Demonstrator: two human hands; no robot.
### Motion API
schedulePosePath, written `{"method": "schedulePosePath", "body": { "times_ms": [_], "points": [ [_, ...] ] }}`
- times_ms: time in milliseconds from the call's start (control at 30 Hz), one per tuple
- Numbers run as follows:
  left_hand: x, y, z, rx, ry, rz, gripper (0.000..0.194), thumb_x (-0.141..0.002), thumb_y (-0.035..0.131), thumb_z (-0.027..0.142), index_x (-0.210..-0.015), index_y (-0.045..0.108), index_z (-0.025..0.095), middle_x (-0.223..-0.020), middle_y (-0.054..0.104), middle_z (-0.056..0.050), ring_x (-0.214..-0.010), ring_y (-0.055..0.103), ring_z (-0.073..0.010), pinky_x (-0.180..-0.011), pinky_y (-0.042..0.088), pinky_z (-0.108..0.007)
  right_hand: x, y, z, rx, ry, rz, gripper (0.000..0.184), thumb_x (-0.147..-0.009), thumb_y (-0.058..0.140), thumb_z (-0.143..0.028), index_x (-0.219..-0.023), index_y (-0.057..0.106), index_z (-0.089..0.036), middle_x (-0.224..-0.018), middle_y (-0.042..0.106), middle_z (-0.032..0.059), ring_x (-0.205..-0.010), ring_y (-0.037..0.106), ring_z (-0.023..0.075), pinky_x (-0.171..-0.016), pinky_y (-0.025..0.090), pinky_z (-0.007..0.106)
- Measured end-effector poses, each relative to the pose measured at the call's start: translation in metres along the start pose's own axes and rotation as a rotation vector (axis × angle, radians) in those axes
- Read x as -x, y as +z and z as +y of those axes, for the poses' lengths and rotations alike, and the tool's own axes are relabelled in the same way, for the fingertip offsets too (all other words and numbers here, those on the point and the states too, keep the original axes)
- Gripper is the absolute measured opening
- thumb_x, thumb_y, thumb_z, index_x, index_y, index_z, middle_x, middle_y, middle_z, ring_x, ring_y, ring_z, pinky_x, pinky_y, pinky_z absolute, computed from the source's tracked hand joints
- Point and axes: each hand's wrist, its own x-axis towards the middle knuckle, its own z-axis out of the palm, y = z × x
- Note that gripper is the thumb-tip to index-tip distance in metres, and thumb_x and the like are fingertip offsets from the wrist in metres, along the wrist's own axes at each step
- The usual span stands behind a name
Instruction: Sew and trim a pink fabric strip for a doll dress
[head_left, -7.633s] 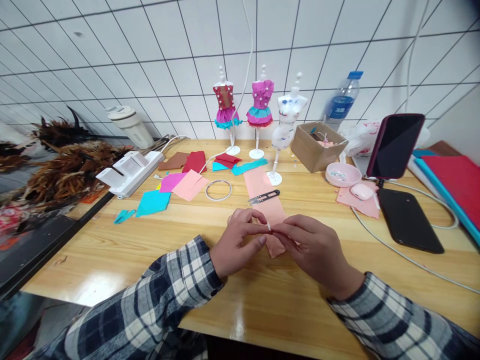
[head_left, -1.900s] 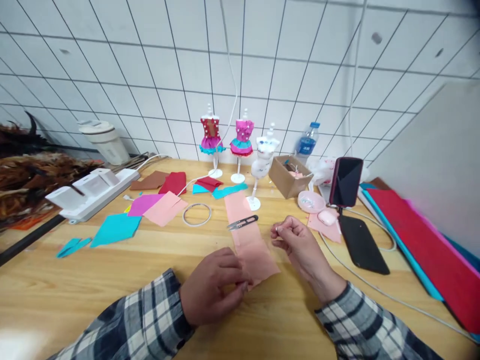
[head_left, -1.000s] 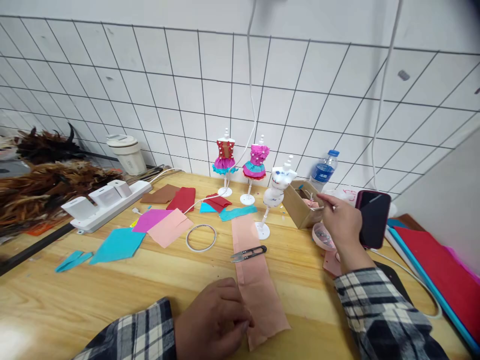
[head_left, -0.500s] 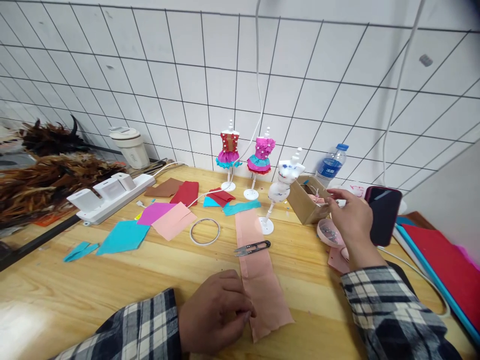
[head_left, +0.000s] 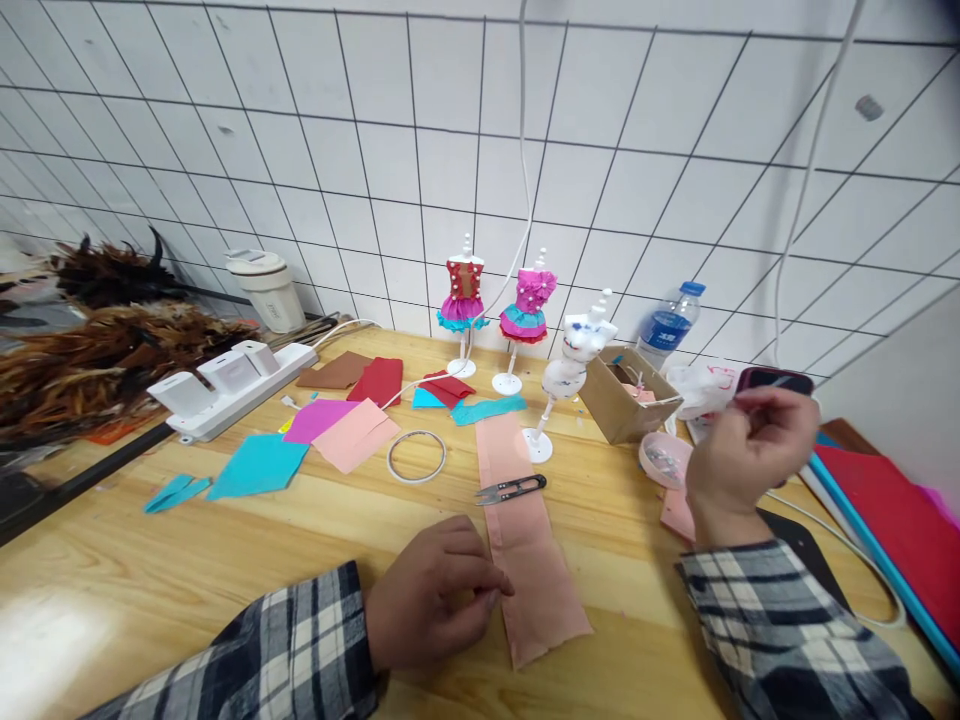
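My left hand (head_left: pixel 439 595) rests on the table with its fingers loosely curled, thumb and index tips close together at the left edge of a long pink cloth strip (head_left: pixel 540 580). Nothing shows between those tips. Across the strip lie thread snips (head_left: pixel 512 489) with a black handle. At the right, my right hand (head_left: pixel 754 460) is raised with fingers bent in, partly covering a phone (head_left: pixel 776 378); whether it holds something small is hidden. Below and left of it is a round pink dish (head_left: pixel 666 460) with small bits inside. Behind the strip stands a white mini dress form (head_left: pixel 577 350).
Two dressed mini forms, one red and purple (head_left: pixel 463 295), one pink and blue (head_left: pixel 527 305), stand by the wall. A cardboard box (head_left: pixel 619 415) and water bottle (head_left: pixel 667 325) are behind right. Cloth pieces (head_left: pixel 259 466), a tape ring (head_left: pixel 416 457) and a power strip (head_left: pixel 247 395) lie left.
My right hand has moved right, away from the cardboard box to in front of the phone, its fingers now curled in. The phone now leans back more. My left hand stays by the strip.
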Motion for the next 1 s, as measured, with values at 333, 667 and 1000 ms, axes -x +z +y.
{"method": "schedulePosePath", "body": {
  "times_ms": [333,667,1000],
  "points": [
    [-0.003,-0.005,0.001,-0.042,0.083,-0.017,0.026,-0.076,0.053,0.007,-0.088,0.071,0.02,-0.07,0.067,-0.003,-0.067,0.057,-0.014,-0.062,0.043,-0.027,0.135,-0.042,-0.082,-0.447,0.371,-0.938,0.018,-0.083,0.063,-0.029,-0.095,0.075,-0.024,-0.082,0.068,0.0031,-0.069,0.058,0.0159,-0.06,0.047,0.028],
    [-0.002,-0.001,0.007,-0.1,0.186,-0.076,0.019,-0.079,0.053,0.01,-0.085,0.068,0.019,-0.072,0.067,-0.004,-0.066,0.057,-0.0136,-0.062,0.045,-0.026,0.146,-0.049,-0.093,-0.536,0.594,-1.039,0.011,-0.073,0.074,-0.032,-0.078,0.076,-0.023,-0.063,0.066,-0.0011,-0.053,0.054,0.012,-0.045,0.042,0.024],
    [-0.002,0.004,0.009,-0.072,0.147,-0.103,0.016,-0.082,0.053,0.01,-0.086,0.067,0.018,-0.077,0.069,-0.004,-0.073,0.059,-0.0149,-0.067,0.046,-0.028,0.145,-0.059,-0.087,-0.299,-0.069,-0.902,0.006,-0.084,0.066,-0.024,-0.085,0.072,-0.026,-0.085,0.073,0.0016,-0.08,0.063,0.018,-0.072,0.048,0.033]
  ]
}}
